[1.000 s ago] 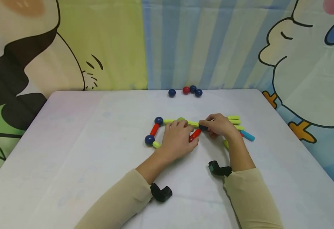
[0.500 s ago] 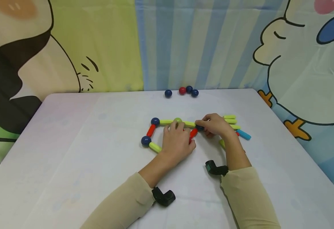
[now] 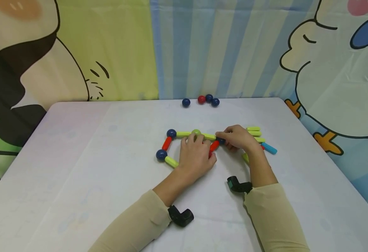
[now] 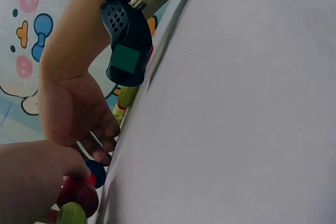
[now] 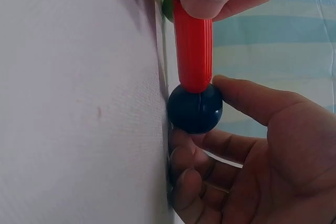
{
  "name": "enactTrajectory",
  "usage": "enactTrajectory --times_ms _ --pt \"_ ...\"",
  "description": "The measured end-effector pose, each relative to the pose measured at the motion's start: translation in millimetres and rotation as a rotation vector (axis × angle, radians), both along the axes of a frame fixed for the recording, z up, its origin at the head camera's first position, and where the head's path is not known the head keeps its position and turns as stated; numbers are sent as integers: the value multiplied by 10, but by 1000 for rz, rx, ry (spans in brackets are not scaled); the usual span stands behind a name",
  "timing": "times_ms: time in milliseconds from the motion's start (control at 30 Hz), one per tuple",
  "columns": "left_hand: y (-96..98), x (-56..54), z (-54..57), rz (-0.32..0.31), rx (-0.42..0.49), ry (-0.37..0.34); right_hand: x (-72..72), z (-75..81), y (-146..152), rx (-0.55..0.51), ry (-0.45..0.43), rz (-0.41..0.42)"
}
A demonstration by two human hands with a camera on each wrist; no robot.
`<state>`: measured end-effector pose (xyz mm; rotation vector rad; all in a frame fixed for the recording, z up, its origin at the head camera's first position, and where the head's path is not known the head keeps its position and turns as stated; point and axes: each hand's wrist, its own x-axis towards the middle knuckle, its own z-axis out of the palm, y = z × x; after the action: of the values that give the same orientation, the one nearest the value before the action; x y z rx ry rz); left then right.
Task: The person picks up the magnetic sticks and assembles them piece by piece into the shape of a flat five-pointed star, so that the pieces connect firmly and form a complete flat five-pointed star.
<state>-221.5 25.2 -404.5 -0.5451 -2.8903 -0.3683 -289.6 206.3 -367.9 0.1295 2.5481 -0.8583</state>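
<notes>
In the head view a toy frame of sticks and balls lies on the table: dark blue balls, yellow-green sticks, red sticks and a green ball [image 3: 196, 132]. My left hand [image 3: 194, 155] reaches over its middle and hides part of it. In the right wrist view, my left thumb presses along the red stick [image 5: 194, 51], close to a red ball [image 4: 79, 196]. The stick's other end meets a dark blue ball [image 5: 195, 108]. My right hand [image 3: 241, 137] pinches that ball between thumb and fingers at the frame's right corner.
Several yellow-green sticks [image 3: 254, 133] and a blue stick [image 3: 269, 148] lie right of the right hand. At the table's back edge sit a red ball [image 3: 201, 99] and several dark blue balls [image 3: 186, 102]. A printed cloth [image 3: 193, 49] hangs behind the table.
The head view has shifted slightly. My left hand has moved a little to the right, showing more of the green ball and the lower-left stick. My right hand keeps its pinch on the dark blue ball.
</notes>
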Motion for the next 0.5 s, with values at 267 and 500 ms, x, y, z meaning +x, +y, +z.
enactTrajectory --times_ms 267,500 --pt "-268 -163 171 22 111 -95 7 26 8 18 -3 23" --pt "-788 -400 287 110 237 -332 -12 9 -48 67 9 16"
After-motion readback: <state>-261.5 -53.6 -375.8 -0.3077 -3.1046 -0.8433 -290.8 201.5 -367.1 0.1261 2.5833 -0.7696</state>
